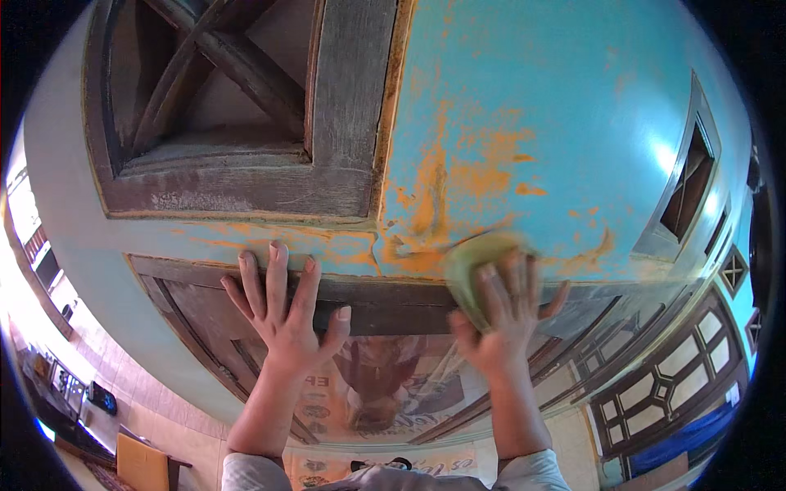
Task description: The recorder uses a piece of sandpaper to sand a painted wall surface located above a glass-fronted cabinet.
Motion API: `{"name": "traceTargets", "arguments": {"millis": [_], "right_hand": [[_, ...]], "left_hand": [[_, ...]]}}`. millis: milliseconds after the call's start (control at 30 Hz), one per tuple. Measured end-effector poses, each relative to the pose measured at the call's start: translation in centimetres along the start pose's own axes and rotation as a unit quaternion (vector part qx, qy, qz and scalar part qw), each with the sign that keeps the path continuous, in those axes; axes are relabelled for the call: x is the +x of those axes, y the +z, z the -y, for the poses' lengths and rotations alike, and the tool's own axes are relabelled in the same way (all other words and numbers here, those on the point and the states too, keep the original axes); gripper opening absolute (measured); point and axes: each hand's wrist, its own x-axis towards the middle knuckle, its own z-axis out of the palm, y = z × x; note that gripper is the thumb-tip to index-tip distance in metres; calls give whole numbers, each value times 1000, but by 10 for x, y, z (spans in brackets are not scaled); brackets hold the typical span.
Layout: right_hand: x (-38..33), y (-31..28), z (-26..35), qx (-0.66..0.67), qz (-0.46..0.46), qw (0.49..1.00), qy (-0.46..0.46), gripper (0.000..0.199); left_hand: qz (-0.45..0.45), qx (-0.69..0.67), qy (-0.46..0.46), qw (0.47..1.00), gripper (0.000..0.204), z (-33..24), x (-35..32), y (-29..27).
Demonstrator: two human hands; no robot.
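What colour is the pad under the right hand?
The pad is pale yellow-green, seen in the head view.

Printed poster (385, 385) behind glass, below hands; reddish-brown, cream lettering.

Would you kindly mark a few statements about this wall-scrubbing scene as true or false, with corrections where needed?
1. The right hand presses a green pad against the blue wall. True.
2. The left hand holds a brush. False: it lies flat and open on the wooden frame, holding nothing.
3. Orange patches show where the blue paint is worn. True.
4. The pad rests on the floor. False: it sits on the wall, at the frame's upper edge.
5. Both hands touch each other. False: they are apart, the left one beside the right.
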Motion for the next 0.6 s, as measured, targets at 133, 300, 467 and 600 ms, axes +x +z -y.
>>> {"name": "traceTargets", "arguments": {"millis": [133, 300, 467, 600], "right_hand": [[23, -7, 10, 66, -104, 984, 129, 64], [11, 0, 20, -67, -25, 995, -69, 62], [20, -12, -2, 57, -114, 982, 139, 65], [1, -2, 26, -43, -48, 997, -31, 65]], "left_hand": [[1, 3, 0, 1000, 67, -4, 2, -3], [-1, -13, -7, 1000, 66, -4, 3, 2], [-5, 1, 4, 1000, 65, -2, 1, -2], [-13, -31, 5, 999, 66, -3, 3, 1]]}}
